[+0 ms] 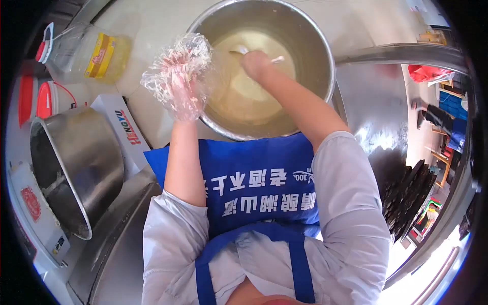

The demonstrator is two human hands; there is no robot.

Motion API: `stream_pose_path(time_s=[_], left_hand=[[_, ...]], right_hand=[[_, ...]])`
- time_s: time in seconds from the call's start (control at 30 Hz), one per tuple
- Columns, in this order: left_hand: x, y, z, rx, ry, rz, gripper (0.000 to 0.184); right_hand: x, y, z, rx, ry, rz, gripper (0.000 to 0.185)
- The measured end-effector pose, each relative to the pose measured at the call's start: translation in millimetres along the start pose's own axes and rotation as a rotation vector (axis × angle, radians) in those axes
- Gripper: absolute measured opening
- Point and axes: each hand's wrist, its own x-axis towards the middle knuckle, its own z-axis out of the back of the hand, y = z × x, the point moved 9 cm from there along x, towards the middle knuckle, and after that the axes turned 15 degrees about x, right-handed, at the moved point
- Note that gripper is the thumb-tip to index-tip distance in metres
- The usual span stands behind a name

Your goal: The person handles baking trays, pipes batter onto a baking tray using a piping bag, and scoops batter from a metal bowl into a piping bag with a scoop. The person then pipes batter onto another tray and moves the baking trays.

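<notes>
My left hand [185,84] is inside a clear plastic glove [178,56] smeared with white, stringy bits. It is raised beside the left rim of a large metal pot [328,56], and the crumpled plastic hides how its fingers are set. A cloudy, pale yellow liquid [239,94] covers the bottom of the pot. Bare and closed, my right hand [256,65] reaches over the pot and grips a spoon [239,49]. The spoon's pale end pokes out on the right of the fist, and its bowl shows on the left.
At the left stand an oil jug [104,56] with a yellow label, a red-lidded white bucket [63,96], a tilted metal pot [94,157] and a white HENGYU box [122,127]. Dark stacked pieces [409,195] lie at right. Another person [439,119] is farther off.
</notes>
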Motion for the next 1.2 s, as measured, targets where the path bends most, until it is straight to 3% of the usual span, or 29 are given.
stream_pose_path(time_s=[0.07,0.13,0.27,0.3,0.37,0.4,0.47,0.53,0.8,0.87,1.0,1.07,1.13,1.17,1.2], left_hand=[[-19.7,-13.4,-20.5,0.423,0.195,-0.435,0.054],[-21.0,-15.6,-24.6,0.402,0.179,-0.43,0.055],[-13.0,-15.4,-15.1,0.236,0.171,-0.382,0.054],[-10.1,-13.2,-12.0,0.185,0.227,-0.36,0.052],[-6.4,-8.7,-2.2,0.246,0.213,-0.435,0.052],[-9.1,-15.7,-5.6,0.31,0.207,-0.516,0.052],[-4.1,-13.5,0.5,0.269,0.107,-0.421,0.053],[-9.1,-14.0,-8.1,0.135,0.226,-0.436,0.054],[-3.1,-5.8,-5.8,0.13,0.225,-0.408,0.055],[-0.9,-2.5,2.5,0.084,0.086,-0.374,0.055],[-7.2,-11.9,-8.4,0.193,0.102,-0.388,0.051],[1.4,-8.1,-2.1,0.133,0.146,-0.419,0.044],[-22.4,-43.4,-24.8,0.882,-0.019,-0.958,0.038],[-31.3,-40.4,-25.3,1.248,-0.206,-1.004,0.037],[-31.7,-43.5,-26.7,1.243,-0.212,-1.001,0.037]], right_hand=[[-22.0,25.4,-0.1,-0.03,0.09,0.061,0.013],[-43.1,39.8,4.6,-0.131,0.183,0.181,0.013],[-54.8,-14.8,64.0,-0.185,0.138,0.081,0.014],[-48.6,-26.5,61.5,-0.185,0.142,0.083,0.014],[-35.1,-59.8,64.5,-0.171,0.039,-0.146,0.015],[-30.3,-56.9,61.8,-0.173,0.034,-0.131,0.015],[-26.1,-47.3,42.6,-0.238,0.14,-0.048,0.015],[-25.6,-52.1,28.9,-0.192,0.173,-0.039,0.016],[-51.9,-18.6,-11.8,0.238,0.366,-0.14,0.029],[-54.6,-6.9,-17.7,0.282,0.367,-0.097,0.03],[-51.8,12.2,-42.8,0.523,0.37,0.047,0.033],[-51.0,12.0,-52.3,0.669,0.397,0.019,0.033],[-51.4,15.4,-47.9,0.814,0.422,-0.013,0.032],[-54.6,10.0,-53.3,0.902,0.467,-0.135,0.032],[-58.9,7.0,-55.7,0.986,0.514,-0.26,0.032]])
